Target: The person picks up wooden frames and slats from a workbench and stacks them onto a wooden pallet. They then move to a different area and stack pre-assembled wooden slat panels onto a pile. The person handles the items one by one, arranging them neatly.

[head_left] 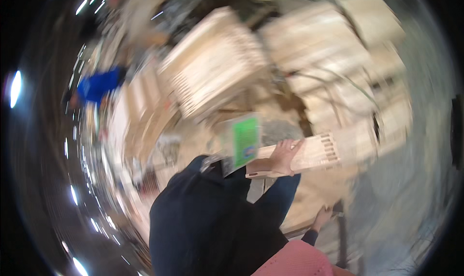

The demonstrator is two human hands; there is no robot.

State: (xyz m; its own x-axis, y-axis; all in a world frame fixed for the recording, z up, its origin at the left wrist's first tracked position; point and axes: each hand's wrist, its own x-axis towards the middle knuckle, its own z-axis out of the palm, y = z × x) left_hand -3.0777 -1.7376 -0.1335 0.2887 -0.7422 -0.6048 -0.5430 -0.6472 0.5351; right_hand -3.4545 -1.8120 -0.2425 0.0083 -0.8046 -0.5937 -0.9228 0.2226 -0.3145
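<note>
My left hand lies over a long pale wooden piece with a row of finger joints across it. Its fingers bend around the wood's edge. Down at the lower right, my right hand is closed at a dark object; blur hides what kind of thing it is. A clear badge holder with a green card hangs in front of my dark clothing and covers part of the view near my left wrist.
A pale wooden box with jointed corners stands ahead. Stacked wooden panels rise at the far right, with more stacked wood at the left. Someone in blue is farther off. Grey floor lies to the right.
</note>
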